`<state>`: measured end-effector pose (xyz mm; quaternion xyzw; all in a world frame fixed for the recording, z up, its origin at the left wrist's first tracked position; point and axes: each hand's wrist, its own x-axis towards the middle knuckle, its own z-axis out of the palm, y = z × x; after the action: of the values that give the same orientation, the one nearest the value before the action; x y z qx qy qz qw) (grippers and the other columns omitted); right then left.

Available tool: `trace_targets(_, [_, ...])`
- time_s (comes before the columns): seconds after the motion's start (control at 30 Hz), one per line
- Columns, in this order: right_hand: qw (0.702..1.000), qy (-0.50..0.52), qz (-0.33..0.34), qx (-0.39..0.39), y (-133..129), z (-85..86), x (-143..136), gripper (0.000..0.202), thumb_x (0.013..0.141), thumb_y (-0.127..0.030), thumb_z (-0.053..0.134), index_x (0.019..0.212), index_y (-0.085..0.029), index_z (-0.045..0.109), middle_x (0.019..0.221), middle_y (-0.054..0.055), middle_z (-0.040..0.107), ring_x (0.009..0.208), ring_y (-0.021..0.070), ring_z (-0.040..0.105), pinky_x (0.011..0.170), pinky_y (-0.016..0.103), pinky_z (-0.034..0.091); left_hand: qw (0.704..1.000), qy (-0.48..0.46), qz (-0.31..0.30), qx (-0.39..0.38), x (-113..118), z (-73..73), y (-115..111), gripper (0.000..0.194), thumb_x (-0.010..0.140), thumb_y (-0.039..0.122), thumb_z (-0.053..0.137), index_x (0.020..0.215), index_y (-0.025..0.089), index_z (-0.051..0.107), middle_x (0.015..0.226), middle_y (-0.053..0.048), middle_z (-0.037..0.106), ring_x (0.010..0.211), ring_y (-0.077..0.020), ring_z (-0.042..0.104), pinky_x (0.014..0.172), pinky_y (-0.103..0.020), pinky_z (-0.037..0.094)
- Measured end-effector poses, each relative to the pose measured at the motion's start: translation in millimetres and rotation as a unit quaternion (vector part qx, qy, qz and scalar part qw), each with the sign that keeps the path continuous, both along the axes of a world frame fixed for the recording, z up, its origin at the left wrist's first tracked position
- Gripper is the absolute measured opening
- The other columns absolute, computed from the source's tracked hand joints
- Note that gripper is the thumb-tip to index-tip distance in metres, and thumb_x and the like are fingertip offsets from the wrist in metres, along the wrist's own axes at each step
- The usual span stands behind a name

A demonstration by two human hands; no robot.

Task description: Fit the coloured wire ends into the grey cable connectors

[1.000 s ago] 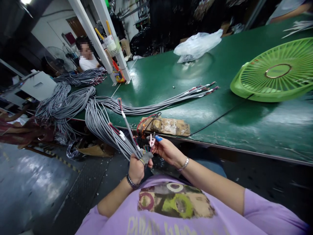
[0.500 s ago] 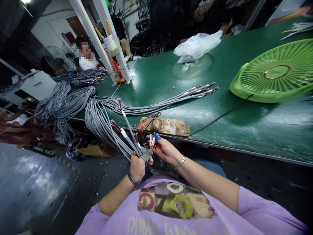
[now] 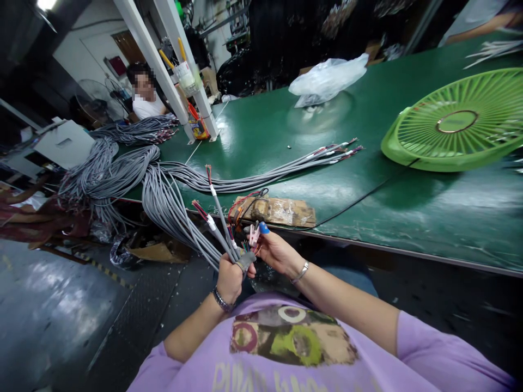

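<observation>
My left hand is wrapped round several grey cables near their stripped ends, with a grey wrap over part of its fingers. My right hand pinches a small pale pink clip beside the thin coloured wires that stick out there. A blue cover sits on one of its fingertips. Cable ends with white bands and red wires rise above my left hand. Just beyond both hands, a wooden block with red and black leads lies at the bench edge.
On the green bench lie a long cable bundle, a plastic bag and a green fan with a black cord. White posts stand at the back left. A person sits beyond; another person's arm shows top right.
The upright cable ends above my left hand have shifted slightly to the right. Both hands keep nearly the same place and grip.
</observation>
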<state>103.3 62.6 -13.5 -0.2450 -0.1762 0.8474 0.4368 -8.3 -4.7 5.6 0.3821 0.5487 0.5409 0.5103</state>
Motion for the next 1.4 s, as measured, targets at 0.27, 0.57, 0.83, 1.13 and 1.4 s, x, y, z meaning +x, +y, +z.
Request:
trace_targets(0.27, [0.996,0.016,0.084,0.028,-2.9,-2.7,12.2,0.042,0.078,-0.059,0.058,0.085,-0.018,0.064,0.078,0.004,0.066,0.065,0.0118,0.058,0.061,0.024,0.046,1.0,0.011,0.0,0.02,-5.6,1.3,-10.7,0.033,0.069,0.04,0.071,0.051,0.015,0.058,0.041,0.001,0.055,0.038,-0.009,0.047,0.04,-0.021,0.038])
trace_targets(0.57, [0.967,-0.12,0.109,0.198,-29.9,5.0,16.1,0.032,0.071,-0.046,0.07,0.073,-0.017,0.058,0.054,0.0,0.061,0.054,0.0129,0.055,0.054,0.025,0.036,0.997,0.07,-0.008,0.029,-6.7,-0.8,-13.5,0.034,0.073,0.041,0.067,0.051,0.015,0.062,0.045,-0.001,0.058,0.041,-0.0099,0.049,0.044,-0.021,0.04])
trace_targets(0.83, [0.953,-0.178,0.092,0.229,-29.2,11.1,22.9,0.032,0.064,-0.045,0.075,0.065,-0.017,0.059,0.054,-0.001,0.06,0.051,0.0108,0.048,0.051,0.025,0.033,0.987,0.055,-0.145,-0.046,-16.1,6.2,-8.3,0.03,0.067,0.039,0.072,0.055,0.014,0.062,0.044,-0.002,0.058,0.039,-0.0112,0.051,0.043,-0.023,0.041])
trace_targets(1.13, [0.964,-0.162,0.063,0.2,-34.7,11.3,12.9,0.032,0.073,-0.046,0.067,0.066,-0.019,0.053,0.049,-0.001,0.058,0.048,0.0124,0.05,0.051,0.026,0.032,0.998,0.041,-0.024,0.032,-8.6,-6.7,-11.6,0.03,0.074,0.036,0.067,0.055,0.014,0.066,0.046,-0.002,0.06,0.041,-0.0115,0.053,0.046,-0.024,0.044])
trace_targets(1.4, [0.962,-0.206,0.025,0.177,-34.0,6.7,13.7,0.034,0.065,-0.043,0.075,0.06,-0.018,0.053,0.049,-0.003,0.053,0.049,0.0096,0.043,0.052,0.026,0.031,0.998,0.041,-0.005,0.045,-7.6,-6.8,-13.1,0.029,0.076,0.035,0.066,0.056,0.014,0.066,0.048,-0.001,0.061,0.043,-0.0113,0.054,0.046,-0.023,0.044])
